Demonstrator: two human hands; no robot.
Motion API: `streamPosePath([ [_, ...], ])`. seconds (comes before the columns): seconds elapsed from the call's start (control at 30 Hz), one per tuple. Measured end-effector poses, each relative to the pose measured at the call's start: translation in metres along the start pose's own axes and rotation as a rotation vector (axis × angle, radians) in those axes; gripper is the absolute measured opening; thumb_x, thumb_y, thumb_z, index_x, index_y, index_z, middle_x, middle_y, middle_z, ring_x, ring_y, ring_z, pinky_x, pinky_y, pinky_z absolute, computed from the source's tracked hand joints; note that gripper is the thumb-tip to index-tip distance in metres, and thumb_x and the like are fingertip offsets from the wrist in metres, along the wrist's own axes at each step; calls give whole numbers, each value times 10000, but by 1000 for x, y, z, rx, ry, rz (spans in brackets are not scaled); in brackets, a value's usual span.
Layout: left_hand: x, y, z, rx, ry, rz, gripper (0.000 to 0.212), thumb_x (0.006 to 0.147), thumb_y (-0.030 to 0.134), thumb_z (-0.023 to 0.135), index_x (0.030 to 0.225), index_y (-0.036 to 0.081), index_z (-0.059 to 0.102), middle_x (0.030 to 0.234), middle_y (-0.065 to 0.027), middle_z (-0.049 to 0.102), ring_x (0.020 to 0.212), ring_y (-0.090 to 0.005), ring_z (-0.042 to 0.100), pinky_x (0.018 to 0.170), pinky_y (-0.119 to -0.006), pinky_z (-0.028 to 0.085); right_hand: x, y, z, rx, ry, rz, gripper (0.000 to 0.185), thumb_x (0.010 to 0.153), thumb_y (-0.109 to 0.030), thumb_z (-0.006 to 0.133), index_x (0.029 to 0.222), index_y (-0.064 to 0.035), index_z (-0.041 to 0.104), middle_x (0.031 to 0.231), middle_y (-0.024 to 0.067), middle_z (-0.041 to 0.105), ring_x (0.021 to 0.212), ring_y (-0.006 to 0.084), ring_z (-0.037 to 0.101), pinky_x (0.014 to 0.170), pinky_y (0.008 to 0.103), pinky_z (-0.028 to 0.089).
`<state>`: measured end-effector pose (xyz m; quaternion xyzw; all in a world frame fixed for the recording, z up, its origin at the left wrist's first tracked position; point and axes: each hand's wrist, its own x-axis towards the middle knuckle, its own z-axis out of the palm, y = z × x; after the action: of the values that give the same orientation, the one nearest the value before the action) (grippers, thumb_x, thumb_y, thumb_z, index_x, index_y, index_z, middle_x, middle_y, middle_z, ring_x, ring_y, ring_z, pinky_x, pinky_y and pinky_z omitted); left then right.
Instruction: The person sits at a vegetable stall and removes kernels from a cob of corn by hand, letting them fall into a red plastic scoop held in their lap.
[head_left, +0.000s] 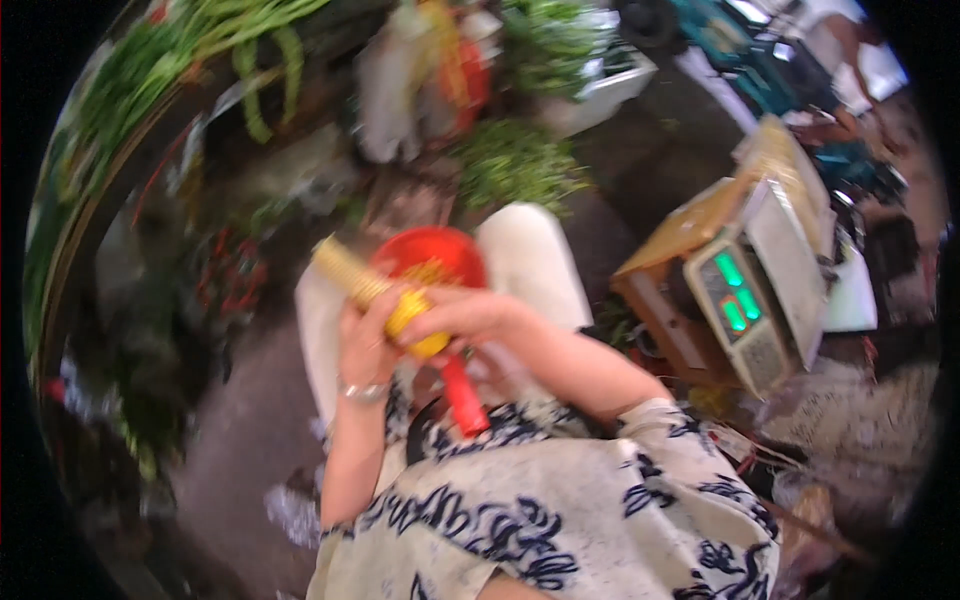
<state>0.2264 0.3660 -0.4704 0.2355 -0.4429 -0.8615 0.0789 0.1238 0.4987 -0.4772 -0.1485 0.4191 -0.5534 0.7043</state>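
Observation:
A corn cob (351, 273) is held aslant in front of me, with its paler, stripped-looking length up to the left. Bright yellow kernels (420, 319) cover the lower right end. My left hand (369, 337), with a silver band at the wrist, wraps the middle of the cob. Around the kernel-covered end curl the fingers of my right hand (465, 315). Just beyond my hands, a red plastic bowl (469, 255) sits between my knees with loose yellow kernels inside. A red handle (463, 397) points back towards my body, and my hands hide where it joins the bowl.
At my right stands a scale with a lit green display (735, 292), beside a wooden box (667, 240). Leafy greens (517, 161) lie ahead, near a white foam box (607, 94). More long green vegetables (142, 82) fill the far left. A parked vehicle (750, 60) is at upper right.

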Motion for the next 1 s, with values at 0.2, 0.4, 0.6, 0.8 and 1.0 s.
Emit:
streamPosePath([
  [0.2, 6, -2, 3, 48, 177, -57, 333, 918, 221, 678, 1159, 23, 564, 965, -79, 654, 856, -176, 645, 737, -316, 537, -6, -8, 11, 5, 22, 6, 280, 845, -287, 656, 948, -36, 586, 717, 73, 644, 486, 119, 600, 327, 165, 327],
  [0.4, -4, 11, 10, -69, 30, -39, 404, 895, 161, 656, 1241, 3, 522, 1065, -116, 629, 963, -209, 628, 871, -336, 516, -13, -15, 12, 32, 15, 10, 298, 874, -356, 639, 891, -64, 583, 698, 101, 643, 467, 134, 600, 298, 184, 330],
  [0.6, 2, 3, 0, -58, 126, -99, 406, 842, 49, 632, 1226, -10, 513, 1013, -161, 657, 911, -239, 648, 852, -337, 529, -7, -11, 17, -180, 58, 1, 277, 817, -324, 671, 891, -65, 605, 710, 51, 660, 483, 106, 596, 341, 182, 326],
  [0.8, 1, 3, 21, -42, 201, -42, 483, 862, 83, 638, 1304, -16, 471, 1147, -166, 623, 1014, -236, 619, 902, -357, 510, -5, -4, 12, -237, 96, -28, 287, 794, -323, 683, 915, -80, 591, 672, 52, 654, 453, 112, 585, 321, 194, 330],
  [1.0, -12, 18, 16, -84, -193, 43, 616, 905, 234, 629, 1419, 0, 384, 1257, -200, 575, 1125, -268, 588, 1001, -403, 468, -2, -2, 2, 1, -43, -103, 319, 847, -347, 640, 979, -66, 567, 715, 100, 651, 455, 122, 570, 301, 191, 318],
])
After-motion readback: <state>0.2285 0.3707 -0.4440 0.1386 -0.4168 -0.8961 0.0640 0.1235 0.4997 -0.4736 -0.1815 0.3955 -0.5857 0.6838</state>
